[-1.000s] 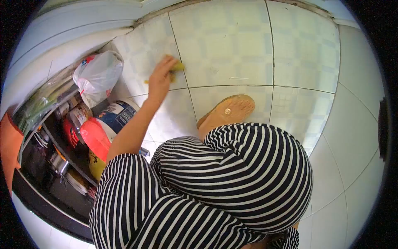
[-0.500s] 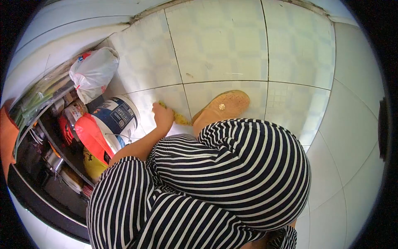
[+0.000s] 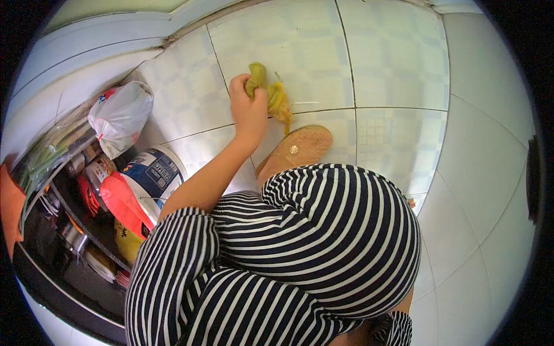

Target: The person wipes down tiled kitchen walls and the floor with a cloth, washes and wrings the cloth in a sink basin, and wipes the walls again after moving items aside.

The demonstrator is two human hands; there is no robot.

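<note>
My left hand (image 3: 250, 112) is closed on a yellow-green cloth (image 3: 255, 78) against the white tiled floor (image 3: 300, 52). One end of the cloth is bunched above my fingers. A looser, yellower part trails to the right, beside my sandal (image 3: 297, 147). Part of the cloth is hidden under the hand. My right hand does not show; only a striped cuff (image 3: 398, 330) and a bit of skin appear at the bottom edge.
At the left stand a white bucket with a dark blue label (image 3: 153, 170), a tied white plastic bag (image 3: 122, 115), a red bag (image 3: 124, 199) and a black shelf (image 3: 63, 254) with several kitchen items. A wall base (image 3: 190, 29) borders the floor.
My left hand has moved up and to the right with the cloth, away from the bucket and past the sandal's toe. The view has shifted slightly.
</note>
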